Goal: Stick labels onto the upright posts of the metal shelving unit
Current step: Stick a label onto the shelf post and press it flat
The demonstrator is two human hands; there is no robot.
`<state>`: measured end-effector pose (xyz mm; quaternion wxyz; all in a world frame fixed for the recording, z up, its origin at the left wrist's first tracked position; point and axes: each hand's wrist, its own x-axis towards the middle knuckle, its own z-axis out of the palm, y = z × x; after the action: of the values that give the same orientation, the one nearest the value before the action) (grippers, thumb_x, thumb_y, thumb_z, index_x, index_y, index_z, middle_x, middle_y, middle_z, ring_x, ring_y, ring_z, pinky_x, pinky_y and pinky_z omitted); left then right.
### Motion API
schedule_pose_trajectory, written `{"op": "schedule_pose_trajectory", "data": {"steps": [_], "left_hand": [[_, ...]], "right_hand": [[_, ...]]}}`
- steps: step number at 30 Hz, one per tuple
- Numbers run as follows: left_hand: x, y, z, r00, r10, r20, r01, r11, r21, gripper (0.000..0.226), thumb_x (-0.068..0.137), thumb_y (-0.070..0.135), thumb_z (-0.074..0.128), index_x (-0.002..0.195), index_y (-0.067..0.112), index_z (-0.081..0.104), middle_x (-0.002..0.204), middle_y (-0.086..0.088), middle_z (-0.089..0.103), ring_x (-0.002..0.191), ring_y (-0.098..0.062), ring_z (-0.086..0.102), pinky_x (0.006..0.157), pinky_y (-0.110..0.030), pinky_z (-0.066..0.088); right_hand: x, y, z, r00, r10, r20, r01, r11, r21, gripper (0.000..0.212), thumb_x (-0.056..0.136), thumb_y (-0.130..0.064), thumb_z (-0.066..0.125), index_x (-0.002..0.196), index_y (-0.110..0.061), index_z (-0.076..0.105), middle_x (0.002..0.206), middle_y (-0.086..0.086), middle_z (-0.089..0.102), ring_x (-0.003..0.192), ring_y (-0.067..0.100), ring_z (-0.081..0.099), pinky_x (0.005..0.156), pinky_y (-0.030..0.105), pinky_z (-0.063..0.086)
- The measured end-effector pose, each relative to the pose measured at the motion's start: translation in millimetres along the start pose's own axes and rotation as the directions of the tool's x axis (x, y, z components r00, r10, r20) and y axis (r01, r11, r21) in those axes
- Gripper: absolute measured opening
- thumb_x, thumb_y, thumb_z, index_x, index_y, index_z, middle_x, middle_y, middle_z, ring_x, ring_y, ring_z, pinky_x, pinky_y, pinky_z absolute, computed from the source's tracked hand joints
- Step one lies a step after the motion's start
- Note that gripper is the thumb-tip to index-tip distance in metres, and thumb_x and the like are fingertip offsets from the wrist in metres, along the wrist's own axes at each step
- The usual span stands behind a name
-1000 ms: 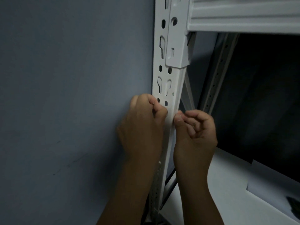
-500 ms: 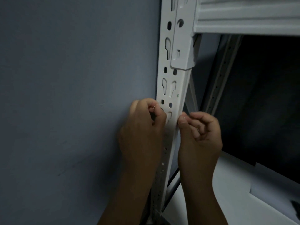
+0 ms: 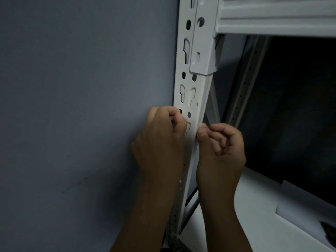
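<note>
- We are holding our left hand [image 3: 160, 142] against the left edge of the white upright post [image 3: 193, 91], fingers curled, pinching something too small to make out.
- Our right hand [image 3: 221, 148] is curling at the post's right edge, thumb pressing on it.
- No label is showing clearly; the shelf beam [image 3: 276, 17] is sitting above.

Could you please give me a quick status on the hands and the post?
Left hand and right hand, fingers curled, pinching at white slotted metal upright post. Label itself too small to make out. Nothing in the way.
</note>
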<state>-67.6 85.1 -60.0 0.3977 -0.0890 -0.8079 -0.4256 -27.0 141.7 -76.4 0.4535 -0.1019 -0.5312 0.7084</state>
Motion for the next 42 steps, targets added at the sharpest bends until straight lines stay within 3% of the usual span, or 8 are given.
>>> {"op": "schedule_pose_trajectory", "data": {"steps": [9, 15, 18, 20, 22, 31, 38, 42], "left_hand": [[3, 4, 2, 1.000, 0.018, 0.010, -0.018, 0.999, -0.035, 0.011, 0.075, 0.031, 0.049, 0.068, 0.023, 0.051, 0.068, 0.006, 0.050, 0.044, 0.005, 0.025, 0.044, -0.012, 0.013], [5, 1, 2, 0.996, 0.086, -0.024, -0.086, 0.996, 0.010, 0.013, 0.073, 0.021, 0.063, 0.066, 0.020, 0.053, 0.063, 0.007, 0.050, 0.038, 0.001, 0.021, 0.045, -0.004, 0.005], [4, -1, 1, 0.998, 0.063, 0.009, -0.062, 0.997, -0.037, 0.016, 0.075, 0.019, 0.065, 0.067, 0.021, 0.051, 0.064, 0.009, 0.050, 0.040, -0.001, 0.031, 0.032, -0.011, 0.018], [2, -1, -2, 0.991, 0.006, 0.134, 0.003, 0.998, -0.064, 0.012, 0.079, 0.025, 0.056, 0.070, 0.025, 0.047, 0.065, 0.013, 0.042, 0.043, 0.000, 0.035, 0.053, -0.003, 0.038], [-2, -3, -6, 0.978, -0.020, 0.209, 0.034, 0.997, -0.063, 0.009, 0.080, 0.030, 0.050, 0.072, 0.028, 0.046, 0.067, 0.015, 0.041, 0.049, 0.000, 0.044, 0.065, 0.003, 0.033], [-2, -8, -3, 0.995, 0.004, 0.100, 0.004, 0.997, -0.079, 0.014, 0.094, 0.028, 0.053, 0.091, 0.023, 0.066, 0.091, 0.009, 0.061, 0.056, -0.001, 0.045, 0.056, -0.002, 0.037], [-1, -1, -4, 0.990, -0.043, 0.133, 0.051, 0.997, -0.050, 0.014, 0.094, 0.030, 0.052, 0.085, 0.023, 0.061, 0.084, 0.013, 0.051, 0.051, 0.005, 0.040, 0.048, -0.009, 0.037], [0, 3, -1, 0.997, -0.017, 0.072, 0.017, 1.000, -0.002, 0.012, 0.089, 0.022, 0.055, 0.077, 0.019, 0.055, 0.077, 0.003, 0.053, 0.046, -0.001, 0.035, 0.044, -0.010, 0.016]], "right_hand": [[0, 1, 0, 1.000, -0.010, -0.002, 0.010, 1.000, -0.027, 0.019, 0.086, 0.002, 0.064, 0.088, -0.016, 0.058, 0.079, 0.001, 0.066, 0.071, 0.000, 0.064, 0.066, 0.007, 0.048], [-1, -1, 0, 1.000, 0.009, -0.008, -0.009, 1.000, -0.003, 0.020, 0.086, 0.004, 0.064, 0.088, -0.016, 0.058, 0.079, -0.001, 0.066, 0.073, 0.001, 0.066, 0.067, 0.007, 0.047], [-2, -1, 0, 1.000, 0.014, -0.012, -0.014, 1.000, -0.001, 0.019, 0.086, 0.004, 0.064, 0.089, -0.015, 0.058, 0.079, -0.001, 0.067, 0.072, 0.000, 0.065, 0.067, 0.007, 0.048], [-1, -1, 1, 1.000, 0.018, -0.012, -0.018, 1.000, 0.002, 0.019, 0.086, 0.004, 0.064, 0.089, -0.014, 0.058, 0.079, -0.001, 0.067, 0.073, 0.000, 0.066, 0.067, 0.008, 0.048], [-1, -1, 1, 1.000, 0.026, -0.014, -0.026, 1.000, 0.006, 0.020, 0.086, 0.004, 0.064, 0.088, -0.015, 0.058, 0.079, 0.000, 0.067, 0.072, 0.001, 0.066, 0.067, 0.008, 0.048], [-2, -2, 1, 1.000, 0.027, -0.015, -0.026, 1.000, 0.007, 0.020, 0.086, 0.003, 0.064, 0.088, -0.017, 0.058, 0.079, 0.001, 0.067, 0.074, 0.003, 0.066, 0.068, 0.009, 0.048], [-2, -2, 1, 1.000, 0.017, -0.006, -0.017, 1.000, -0.006, 0.021, 0.086, 0.003, 0.064, 0.088, -0.017, 0.058, 0.079, -0.001, 0.067, 0.073, 0.002, 0.066, 0.067, 0.008, 0.049], [-3, -2, 1, 1.000, 0.009, -0.012, -0.009, 1.000, -0.026, 0.022, 0.086, 0.003, 0.064, 0.088, -0.018, 0.058, 0.081, 0.001, 0.067, 0.075, 0.002, 0.066, 0.068, 0.008, 0.048]]}}
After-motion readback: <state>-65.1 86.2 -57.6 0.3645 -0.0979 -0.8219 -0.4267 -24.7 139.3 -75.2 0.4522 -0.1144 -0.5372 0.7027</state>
